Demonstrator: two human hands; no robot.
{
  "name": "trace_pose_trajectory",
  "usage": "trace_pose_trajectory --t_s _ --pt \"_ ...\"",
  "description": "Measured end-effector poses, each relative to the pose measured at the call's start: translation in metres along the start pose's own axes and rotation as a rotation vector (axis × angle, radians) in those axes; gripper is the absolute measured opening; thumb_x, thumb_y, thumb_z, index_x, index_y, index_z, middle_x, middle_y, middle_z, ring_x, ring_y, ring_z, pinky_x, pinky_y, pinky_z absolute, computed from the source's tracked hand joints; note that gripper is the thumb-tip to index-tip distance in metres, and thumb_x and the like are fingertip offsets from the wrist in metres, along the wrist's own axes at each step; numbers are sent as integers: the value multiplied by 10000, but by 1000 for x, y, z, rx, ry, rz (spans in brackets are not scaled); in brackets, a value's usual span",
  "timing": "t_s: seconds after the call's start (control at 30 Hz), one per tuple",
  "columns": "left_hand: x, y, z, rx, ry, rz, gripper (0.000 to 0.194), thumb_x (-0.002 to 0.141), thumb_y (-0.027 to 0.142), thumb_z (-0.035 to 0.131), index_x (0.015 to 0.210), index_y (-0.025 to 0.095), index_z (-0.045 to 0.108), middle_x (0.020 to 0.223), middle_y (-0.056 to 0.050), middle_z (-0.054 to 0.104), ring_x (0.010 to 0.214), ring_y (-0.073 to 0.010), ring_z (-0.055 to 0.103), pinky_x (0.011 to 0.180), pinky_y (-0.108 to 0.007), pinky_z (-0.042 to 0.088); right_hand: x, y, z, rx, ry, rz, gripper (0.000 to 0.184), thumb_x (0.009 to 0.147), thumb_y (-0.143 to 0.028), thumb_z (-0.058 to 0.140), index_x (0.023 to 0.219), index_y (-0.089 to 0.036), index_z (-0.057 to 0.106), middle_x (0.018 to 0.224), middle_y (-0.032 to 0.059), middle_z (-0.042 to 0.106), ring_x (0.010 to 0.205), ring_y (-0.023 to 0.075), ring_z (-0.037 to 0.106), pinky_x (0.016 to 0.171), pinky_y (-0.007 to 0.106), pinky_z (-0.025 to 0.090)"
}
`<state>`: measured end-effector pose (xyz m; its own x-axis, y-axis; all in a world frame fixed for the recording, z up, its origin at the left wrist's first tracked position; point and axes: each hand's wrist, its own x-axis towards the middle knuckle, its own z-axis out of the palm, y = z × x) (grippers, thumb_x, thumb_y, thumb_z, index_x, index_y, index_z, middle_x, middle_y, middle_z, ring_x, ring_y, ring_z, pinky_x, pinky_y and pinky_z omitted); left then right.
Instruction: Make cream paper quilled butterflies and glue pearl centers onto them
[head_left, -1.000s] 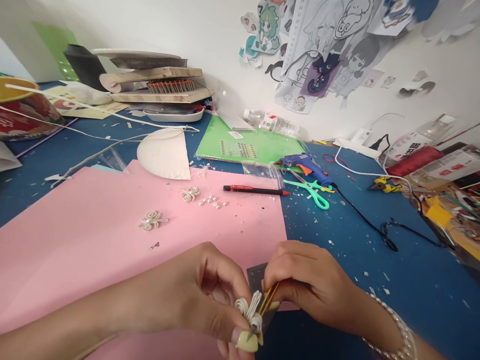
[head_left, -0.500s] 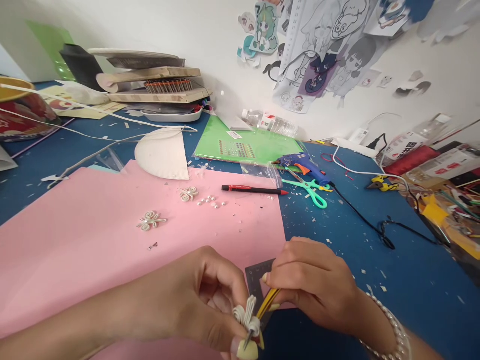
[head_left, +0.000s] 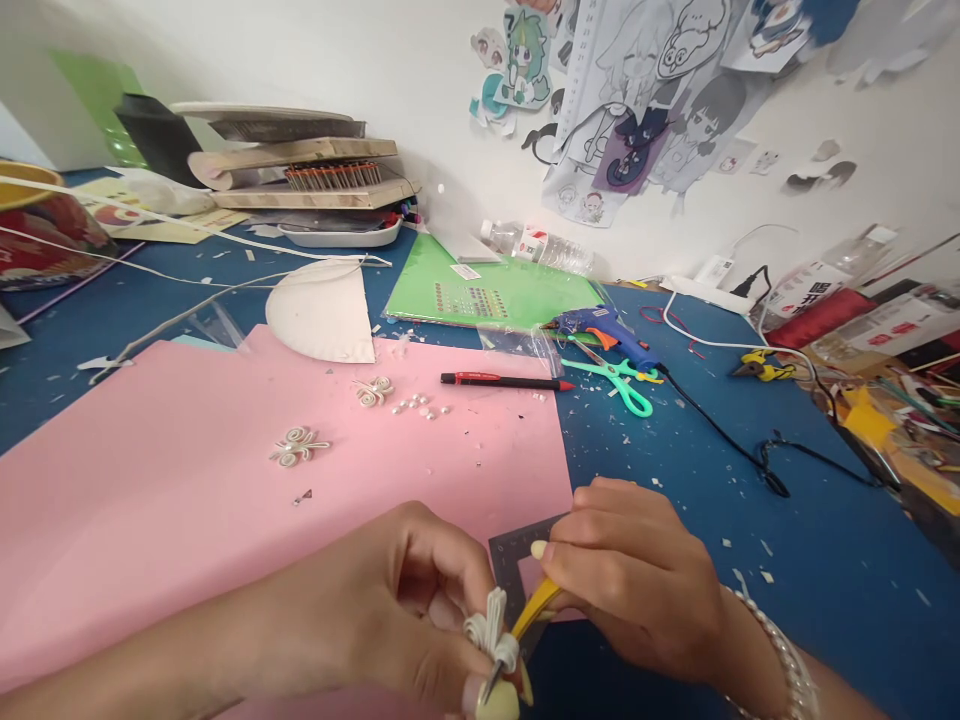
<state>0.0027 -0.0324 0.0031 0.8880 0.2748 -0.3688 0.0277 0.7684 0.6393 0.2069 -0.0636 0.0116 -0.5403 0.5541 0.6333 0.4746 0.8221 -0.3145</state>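
Between the thumb and fingers of my left hand is a small white coiled-cord knot, its looped strands pointing up. My right hand grips yellow tweezers, whose dark metal tips reach down through or behind the cord beside my left thumbnail; exactly where they touch is hidden. Under both hands lies a dark square-cornered ruler. Two finished-looking cord knots, one nearer and one farther, rest on the pink sheet, next to several loose pearl beads.
A red-and-black pen lies past the beads. Beyond it are green scissors and a blue glue gun with a trailing black cord. A white half-round piece sits at the sheet's far edge. Paper scraps dot the blue table.
The two arms of the tweezers look closer together now. My right fingers have shifted slightly on them, while the cord knot stays in my left hand. The whole view has moved a little.
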Motion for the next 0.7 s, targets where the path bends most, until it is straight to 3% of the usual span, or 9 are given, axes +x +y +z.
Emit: trace_pose_trajectory --t_s 0.13,0.4,0.7 --pt "1 -2 0 -7 -26 36 77 663 135 758 673 162 686 669 -12 739 560 -151 691 517 -201 522 -1 0 -1 -12 -4 3 123 865 -173 500 742 -175 508 568 -18 579 501 93 434 465 259 305" --pt "0 0 2 -1 -67 51 67 705 113 723 712 169 689 666 -20 745 605 -151 702 553 -197 521 -3 -1 -4 -22 -4 17 151 875 -174 476 729 -180 517 584 -14 597 507 92 463 469 254 328" --pt "3 6 2 49 -45 76 36 755 166 692 765 175 726 697 -27 748 645 -127 696 585 -165 491 3 9 -3 40 -79 43 274 934 -273 397 734 -162 548 599 3 589 530 89 488 503 224 359"
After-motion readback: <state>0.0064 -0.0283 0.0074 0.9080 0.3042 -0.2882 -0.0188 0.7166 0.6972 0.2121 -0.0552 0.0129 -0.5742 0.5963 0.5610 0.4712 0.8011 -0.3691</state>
